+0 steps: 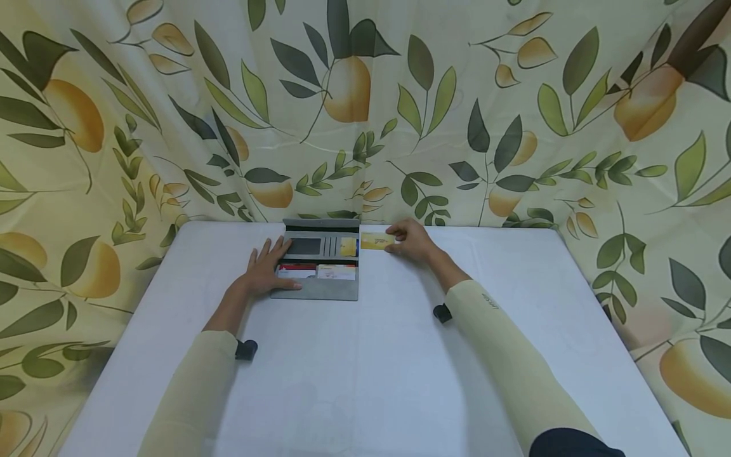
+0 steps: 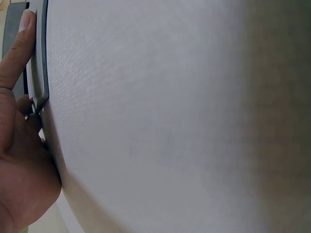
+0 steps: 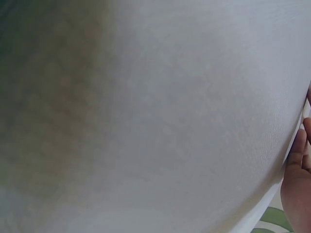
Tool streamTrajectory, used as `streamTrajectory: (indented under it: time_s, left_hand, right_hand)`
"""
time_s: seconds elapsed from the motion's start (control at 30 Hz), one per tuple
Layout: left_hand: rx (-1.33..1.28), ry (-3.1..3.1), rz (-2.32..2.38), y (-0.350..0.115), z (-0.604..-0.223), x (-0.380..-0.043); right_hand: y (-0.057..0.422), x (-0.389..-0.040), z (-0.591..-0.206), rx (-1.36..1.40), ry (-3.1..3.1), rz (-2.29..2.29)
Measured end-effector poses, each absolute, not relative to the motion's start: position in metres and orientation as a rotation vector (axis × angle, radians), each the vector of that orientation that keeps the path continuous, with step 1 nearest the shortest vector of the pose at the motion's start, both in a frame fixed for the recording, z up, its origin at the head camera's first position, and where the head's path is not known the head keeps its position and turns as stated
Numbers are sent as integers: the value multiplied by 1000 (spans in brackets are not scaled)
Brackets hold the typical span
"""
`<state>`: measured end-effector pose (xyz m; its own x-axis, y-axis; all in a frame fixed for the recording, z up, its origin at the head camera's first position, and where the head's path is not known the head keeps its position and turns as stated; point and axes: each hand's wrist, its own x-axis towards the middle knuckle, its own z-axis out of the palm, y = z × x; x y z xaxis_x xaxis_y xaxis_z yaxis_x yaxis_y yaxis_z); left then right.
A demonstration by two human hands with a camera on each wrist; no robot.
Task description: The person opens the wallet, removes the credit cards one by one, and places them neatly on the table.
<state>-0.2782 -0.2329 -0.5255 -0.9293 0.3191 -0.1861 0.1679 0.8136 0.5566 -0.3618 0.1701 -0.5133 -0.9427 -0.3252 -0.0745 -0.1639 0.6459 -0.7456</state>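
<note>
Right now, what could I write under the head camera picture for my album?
Left hand rests on an open gray wallet; right hand pinches a yellow card beside it.

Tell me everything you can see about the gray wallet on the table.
The gray wallet lies open on the white table, near its far edge, and looks smooth and leather-like. Its upper panel has a dark window, slots and a yellow-and-blue card at right. The lower panel holds a red-and-white card beside a paler card. The left hand rests on its left side, fingers spread. I can't read the cards' print.
</note>
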Motion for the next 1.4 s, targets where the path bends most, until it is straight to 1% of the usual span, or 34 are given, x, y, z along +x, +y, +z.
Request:
streamTrajectory:
  time_s: [1.0,1.4]
  left_hand:
    - [376,2720,806,-233,-523,-277]
    - [378,2715,827,-234,-523,-277]
  right_hand:
    - [169,-360,-512,-402,2675,-1158]
    - [168,-361,-511,-460,2734,-1186]
